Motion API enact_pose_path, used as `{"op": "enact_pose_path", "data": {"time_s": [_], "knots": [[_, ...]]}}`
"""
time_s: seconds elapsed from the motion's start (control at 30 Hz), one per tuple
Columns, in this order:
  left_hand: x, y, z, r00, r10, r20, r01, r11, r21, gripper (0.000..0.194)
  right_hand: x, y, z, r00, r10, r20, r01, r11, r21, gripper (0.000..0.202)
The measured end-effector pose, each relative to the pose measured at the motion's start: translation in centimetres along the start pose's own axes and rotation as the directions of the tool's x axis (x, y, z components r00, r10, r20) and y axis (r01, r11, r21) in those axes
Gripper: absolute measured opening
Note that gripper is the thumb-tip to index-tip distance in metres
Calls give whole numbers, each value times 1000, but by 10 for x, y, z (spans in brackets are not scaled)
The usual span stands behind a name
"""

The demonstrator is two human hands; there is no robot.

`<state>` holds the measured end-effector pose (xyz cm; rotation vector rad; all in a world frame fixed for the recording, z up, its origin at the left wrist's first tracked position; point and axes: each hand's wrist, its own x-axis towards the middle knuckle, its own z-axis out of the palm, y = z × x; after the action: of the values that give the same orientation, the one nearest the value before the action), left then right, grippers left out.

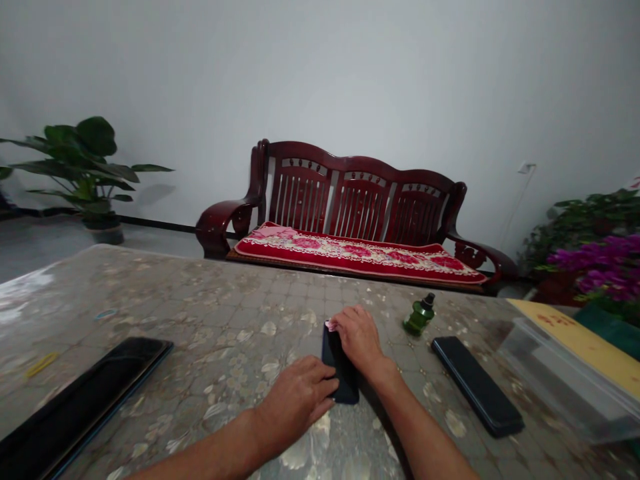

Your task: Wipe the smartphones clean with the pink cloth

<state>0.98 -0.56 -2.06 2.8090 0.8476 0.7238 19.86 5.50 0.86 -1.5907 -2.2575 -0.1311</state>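
A dark smartphone point(345, 383) lies flat on the patterned table, its long side pointing away from me. My left hand point(303, 387) grips the phone's near left edge, fingers over the screen and thumb lower down. At the far end of the phone, my right hand point(357, 337) presses a small pinkish-white cloth point(331, 326) onto the glass with bent fingers. Most of the cloth is hidden under that hand. To the right stands a green spray bottle point(419, 316) with a black top, apart from both hands.
A dark oblong case point(477, 385) and a clear plastic box point(555, 380) with a yellow top sit at right. A large black tablet-like slab point(85, 400) lies at left, near a yellow band point(42, 365) and a bluish ring point(105, 314). Beyond the table is a wooden bench point(357, 200).
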Motion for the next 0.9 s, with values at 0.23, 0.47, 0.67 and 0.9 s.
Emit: {"op": "enact_pose_path", "data": {"time_s": [0.23, 0.47, 0.67, 0.9], "knots": [[0, 4, 0, 999, -32, 17, 31, 999, 16, 20, -7, 5, -5, 996, -85, 28, 83, 993, 78, 24], [-1, 3, 2, 999, -35, -9, 35, 999, 5, 18, -10, 16, -6, 999, 12, -36, -10, 999, 51, 21], [-1, 3, 6, 997, -72, -26, 72, 997, 17, 17, -21, 19, -7, 992, -119, -37, 124, 975, 184, 24], [-1, 2, 7, 999, -38, -31, 39, 998, 44, 19, -22, 25, -1, 989, -88, -121, 100, 990, 99, 18]]}}
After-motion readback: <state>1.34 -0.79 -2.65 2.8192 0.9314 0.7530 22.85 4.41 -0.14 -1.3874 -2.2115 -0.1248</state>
